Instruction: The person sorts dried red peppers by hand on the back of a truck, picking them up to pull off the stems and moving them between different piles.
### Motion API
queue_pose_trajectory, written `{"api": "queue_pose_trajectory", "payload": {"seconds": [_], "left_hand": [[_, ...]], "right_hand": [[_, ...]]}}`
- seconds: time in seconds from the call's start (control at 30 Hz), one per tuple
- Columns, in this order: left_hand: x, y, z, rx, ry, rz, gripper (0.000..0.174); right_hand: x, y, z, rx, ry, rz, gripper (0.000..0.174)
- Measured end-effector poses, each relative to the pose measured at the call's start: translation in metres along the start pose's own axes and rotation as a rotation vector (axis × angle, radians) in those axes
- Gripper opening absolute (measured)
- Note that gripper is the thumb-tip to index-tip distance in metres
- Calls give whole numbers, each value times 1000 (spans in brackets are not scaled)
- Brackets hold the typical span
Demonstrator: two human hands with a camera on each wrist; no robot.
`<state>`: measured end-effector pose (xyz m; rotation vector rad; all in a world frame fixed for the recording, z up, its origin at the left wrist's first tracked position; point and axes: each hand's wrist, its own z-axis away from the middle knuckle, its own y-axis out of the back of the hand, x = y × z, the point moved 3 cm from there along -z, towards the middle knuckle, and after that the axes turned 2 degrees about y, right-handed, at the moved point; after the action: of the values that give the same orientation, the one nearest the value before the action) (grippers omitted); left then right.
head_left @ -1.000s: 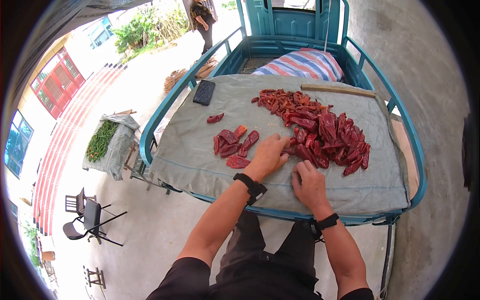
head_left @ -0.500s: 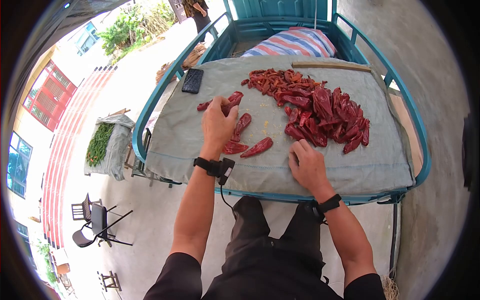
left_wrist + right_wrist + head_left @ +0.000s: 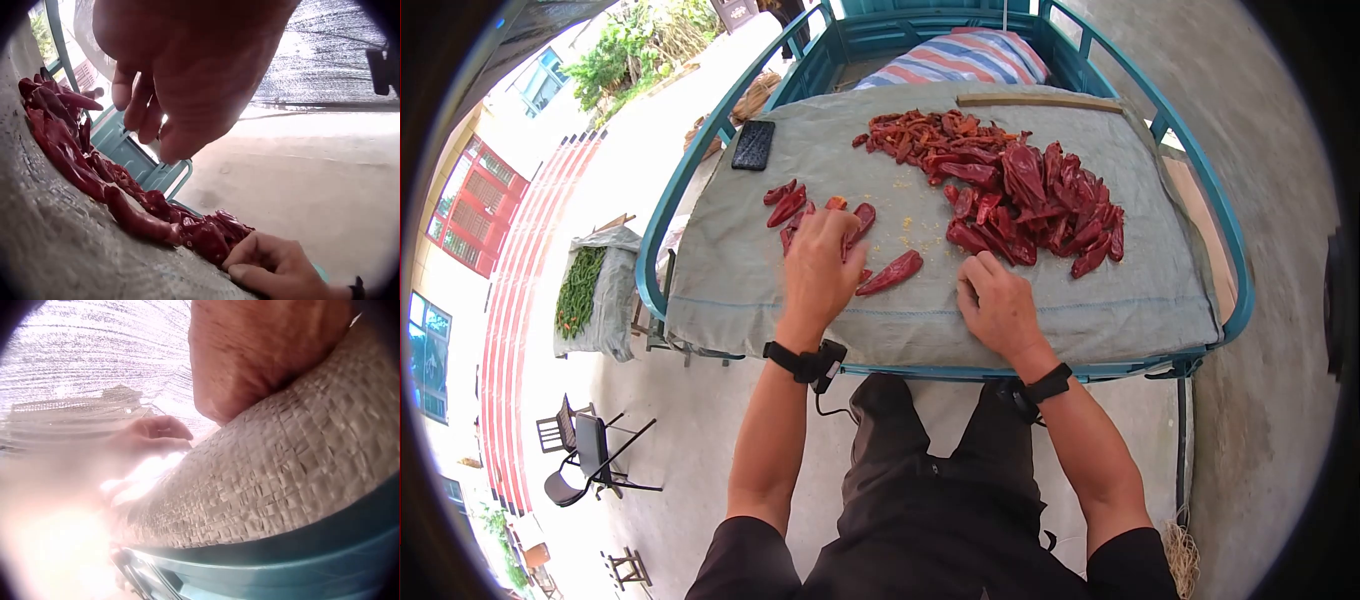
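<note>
In the head view, my left hand (image 3: 822,268) is over a small group of dried red peppers (image 3: 786,206) on the left of the grey cloth, hiding some of them. The left wrist view has this hand (image 3: 194,69) raised above the peppers (image 3: 62,153), fingers loosely bent and nothing between them. My right hand (image 3: 1000,305) rests with loosely curled fingers on the cloth, just below the large pepper pile (image 3: 1040,200); no pepper shows in it. The right wrist view catches that hand's side (image 3: 262,356) against the woven cloth (image 3: 250,481).
A black phone (image 3: 753,145) lies at the cloth's upper left, a wooden strip (image 3: 1040,102) along its back edge. Blue rails (image 3: 662,235) enclose the cart bed, where a striped sack (image 3: 970,57) lies. Green peppers (image 3: 582,290) and folding chairs (image 3: 590,445) stand off to the left.
My left hand went from the large pile to the left group, where it held a pepper half a second ago, and has let it go. My right hand stays beside the pile.
</note>
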<state>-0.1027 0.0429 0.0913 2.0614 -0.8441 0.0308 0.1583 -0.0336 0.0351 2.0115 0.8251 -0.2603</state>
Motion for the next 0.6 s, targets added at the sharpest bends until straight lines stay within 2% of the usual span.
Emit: {"api": "queue_pose_trajectory", "payload": {"seconds": [0.03,0.1,0.33,0.47,0.6], "left_hand": [[9,-4,7,-110,-21,137,34],[26,-9,21,-291,-11,53,31],[32,-35,31,-202,-53,3,30],[27,-29,23,-88,123,48,32],[-1,-16,12,24,239,28,37]], "right_hand": [[1,-1,0,0,-1,-6,13],[1,-3,-1,-4,-5,-20,13],[-1,0,-2,-24,-7,-12,14],[-1,1,-2,-20,-7,-11,14],[0,0,-2,-9,-2,-13,14]]}}
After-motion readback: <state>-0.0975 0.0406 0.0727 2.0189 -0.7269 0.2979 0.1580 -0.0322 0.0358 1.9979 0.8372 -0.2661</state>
